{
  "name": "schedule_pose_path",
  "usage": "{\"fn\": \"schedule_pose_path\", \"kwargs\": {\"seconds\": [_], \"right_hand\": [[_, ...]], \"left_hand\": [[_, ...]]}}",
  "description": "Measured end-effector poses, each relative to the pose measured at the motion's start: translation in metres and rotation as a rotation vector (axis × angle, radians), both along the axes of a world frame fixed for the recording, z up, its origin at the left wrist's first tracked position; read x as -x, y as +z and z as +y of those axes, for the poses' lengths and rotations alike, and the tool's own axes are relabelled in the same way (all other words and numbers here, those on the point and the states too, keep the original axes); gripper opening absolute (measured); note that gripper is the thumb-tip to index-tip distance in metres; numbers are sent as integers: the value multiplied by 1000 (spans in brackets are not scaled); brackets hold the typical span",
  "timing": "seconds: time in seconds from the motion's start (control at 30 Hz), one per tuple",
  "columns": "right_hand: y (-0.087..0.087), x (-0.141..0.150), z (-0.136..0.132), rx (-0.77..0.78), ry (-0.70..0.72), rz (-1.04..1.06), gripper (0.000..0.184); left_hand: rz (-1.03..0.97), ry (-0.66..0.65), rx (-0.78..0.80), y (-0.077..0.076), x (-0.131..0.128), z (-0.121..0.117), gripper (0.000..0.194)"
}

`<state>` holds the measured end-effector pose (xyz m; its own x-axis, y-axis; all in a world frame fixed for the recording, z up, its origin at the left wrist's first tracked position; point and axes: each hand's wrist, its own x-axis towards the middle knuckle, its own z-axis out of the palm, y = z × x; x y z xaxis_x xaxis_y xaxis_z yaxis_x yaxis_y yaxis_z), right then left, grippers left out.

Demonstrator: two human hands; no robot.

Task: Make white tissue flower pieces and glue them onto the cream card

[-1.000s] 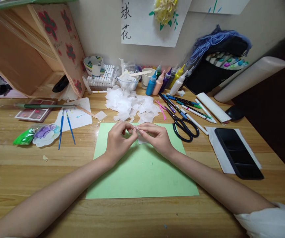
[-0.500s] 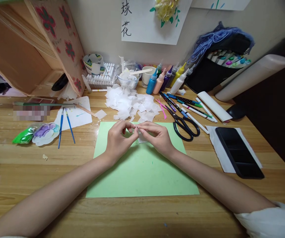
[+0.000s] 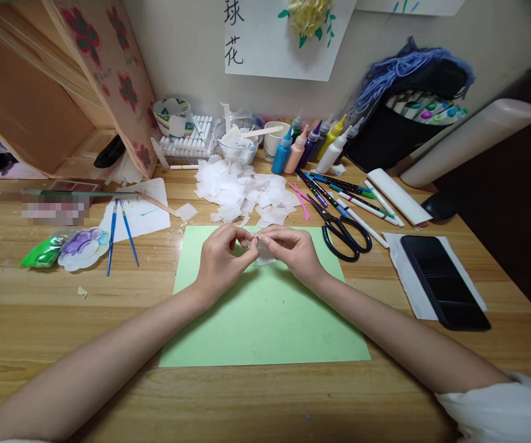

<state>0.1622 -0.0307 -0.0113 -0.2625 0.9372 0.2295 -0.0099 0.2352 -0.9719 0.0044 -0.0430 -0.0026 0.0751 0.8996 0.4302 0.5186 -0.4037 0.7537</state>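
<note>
On my feed, left hand (image 3: pixel 223 259) and right hand (image 3: pixel 295 253) pinch a tiny pale scrap (image 3: pixel 257 238); the green sheet (image 3: pixel 265 326) lies beneath.

Wood-grain table (image 3: pixel 85 357), kinda crowded: 1 green sheet (image 3: pixel 265 332), a messy heap of white paper scraps (image 3: pixel 232 191) behind it, black scissors (image 3: pixel 333 225) plus loose pens (image 3: pixel 367 209) off right.

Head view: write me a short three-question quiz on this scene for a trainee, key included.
1. True or false: the scissors lie nearer the right hand than the left hand.
2. The pile of white paper pieces lies: a) nearer the person than the hands; b) beyond the hands; c) beneath the hands.
3. How many blue-handled paintbrushes lie to the left of the green sheet?
Key: 1 true; 2 b; 3 two.
</note>
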Motion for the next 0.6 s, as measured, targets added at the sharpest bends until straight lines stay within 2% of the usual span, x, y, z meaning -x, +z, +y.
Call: {"fn": "schedule_pose_path", "kwargs": {"seconds": [0.6], "right_hand": [[-2, -1, 1, 2, -2, 22, 12]], "left_hand": [[-11, -13, -7, -1, 1, 0, 6]]}}
